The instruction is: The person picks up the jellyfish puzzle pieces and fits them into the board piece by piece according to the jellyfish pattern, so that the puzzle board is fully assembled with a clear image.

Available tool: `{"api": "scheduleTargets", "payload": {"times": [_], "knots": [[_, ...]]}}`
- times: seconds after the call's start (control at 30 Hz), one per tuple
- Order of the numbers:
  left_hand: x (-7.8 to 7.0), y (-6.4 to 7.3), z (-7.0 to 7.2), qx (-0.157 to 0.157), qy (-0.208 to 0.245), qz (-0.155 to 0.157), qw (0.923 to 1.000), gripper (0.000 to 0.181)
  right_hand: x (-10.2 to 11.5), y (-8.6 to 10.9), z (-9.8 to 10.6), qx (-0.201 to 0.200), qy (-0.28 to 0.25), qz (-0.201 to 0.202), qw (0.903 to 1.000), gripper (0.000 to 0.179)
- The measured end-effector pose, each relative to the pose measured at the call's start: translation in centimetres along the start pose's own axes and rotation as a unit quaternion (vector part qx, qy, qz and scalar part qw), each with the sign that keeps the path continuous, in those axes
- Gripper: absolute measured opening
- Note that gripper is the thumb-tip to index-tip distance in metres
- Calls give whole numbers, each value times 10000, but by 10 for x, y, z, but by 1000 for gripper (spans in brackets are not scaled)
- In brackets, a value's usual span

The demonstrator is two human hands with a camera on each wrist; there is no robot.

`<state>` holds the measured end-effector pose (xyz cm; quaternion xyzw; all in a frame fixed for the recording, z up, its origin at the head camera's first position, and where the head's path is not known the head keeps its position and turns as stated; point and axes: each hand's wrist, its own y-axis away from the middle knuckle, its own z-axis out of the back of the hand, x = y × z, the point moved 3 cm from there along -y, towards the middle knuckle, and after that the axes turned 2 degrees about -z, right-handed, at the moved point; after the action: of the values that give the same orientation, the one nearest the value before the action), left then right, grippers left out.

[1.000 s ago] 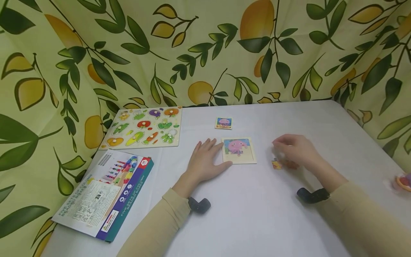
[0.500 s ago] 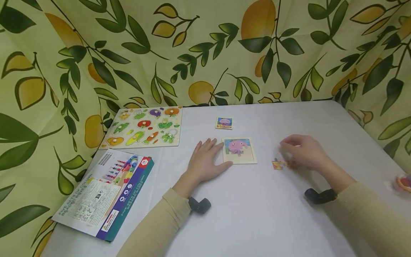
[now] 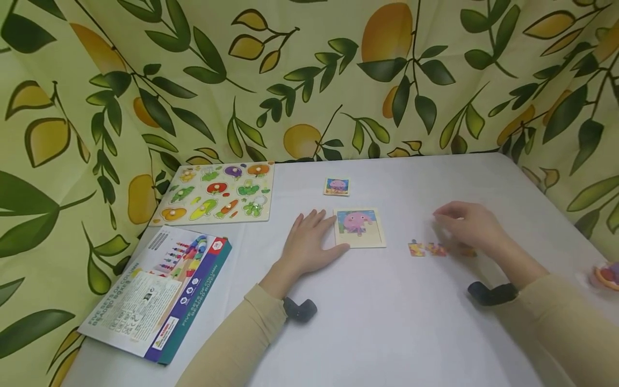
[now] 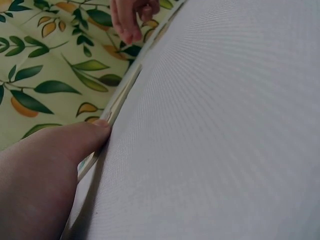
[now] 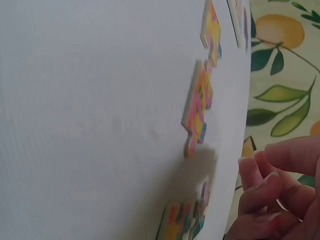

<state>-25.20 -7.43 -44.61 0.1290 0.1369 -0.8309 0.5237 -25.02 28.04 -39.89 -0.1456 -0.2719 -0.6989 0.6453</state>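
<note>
My left hand (image 3: 311, 244) lies on the table with fingers spread, thumb and fingertips at the edge of a square jigsaw board (image 3: 374, 236). The board shows part of a pink octopus, with bare wood at the lower right. In the left wrist view the thumb (image 4: 92, 135) touches the board's edge. My right hand (image 3: 471, 226) hovers over the table, fingers loosely bent, with nothing seen in it. Below it lie a yellow jigsaw piece (image 3: 416, 249), a pink-and-yellow piece (image 5: 196, 102) and another, partly hidden piece (image 3: 467, 251).
A small octopus picture card (image 3: 337, 186) lies behind the board. At the left are a vegetable peg puzzle (image 3: 215, 192) and a beaded-boxes carton (image 3: 155, 293). A colourful round item (image 3: 608, 274) is at the right edge. Patterned cloth (image 3: 300, 80) hangs behind.
My right hand has moved to the right, above the table, uncovering more of the jigsaw pieces. The left hand and the board have stayed in place.
</note>
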Motion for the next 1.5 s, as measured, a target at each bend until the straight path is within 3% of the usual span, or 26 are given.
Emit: {"api": "scheduleTargets", "payload": {"times": [0.47,0.97,1.27,1.5], "knots": [[1,1,-1,-7,54,4,10000,79,-22,-3,15,68,-33,-156,9998,53],[-2,1,-3,10,46,-4,10000,79,-46,7,15,190,-218,-330,9990,58],[-2,1,-1,-7,-5,-16,10000,78,-54,9,19,207,37,-339,9992,76],[-1,1,1,-32,-6,4,10000,78,-56,9,22,268,123,-379,9988,72]]}}
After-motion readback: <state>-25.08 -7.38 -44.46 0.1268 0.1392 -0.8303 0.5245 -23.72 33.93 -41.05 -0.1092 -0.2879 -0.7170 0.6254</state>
